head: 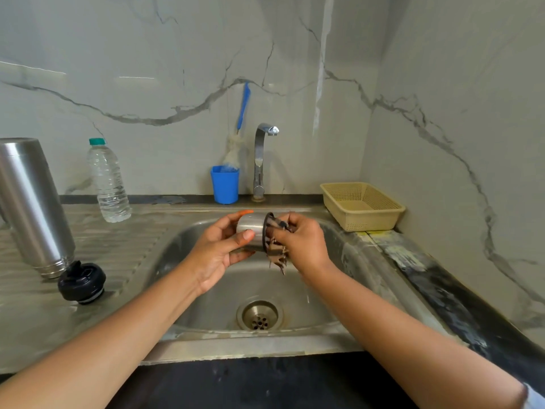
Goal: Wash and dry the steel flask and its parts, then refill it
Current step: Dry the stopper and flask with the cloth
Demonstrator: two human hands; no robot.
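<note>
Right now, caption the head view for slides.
Left hand holds the small steel cup over the steel sink; right hand holds a brown patterned cloth at its mouth.

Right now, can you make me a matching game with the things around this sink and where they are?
Things:
1. steel flask
2. blue cup
3. basket
4. steel cup

Places:
A. gripped by the left hand, with the right hand holding a cloth at its mouth
B. right of the sink
C. mouth down on the drainboard
D. beside the tap, holding a brush

Pairs: 1-C, 2-D, 3-B, 4-A.
</note>
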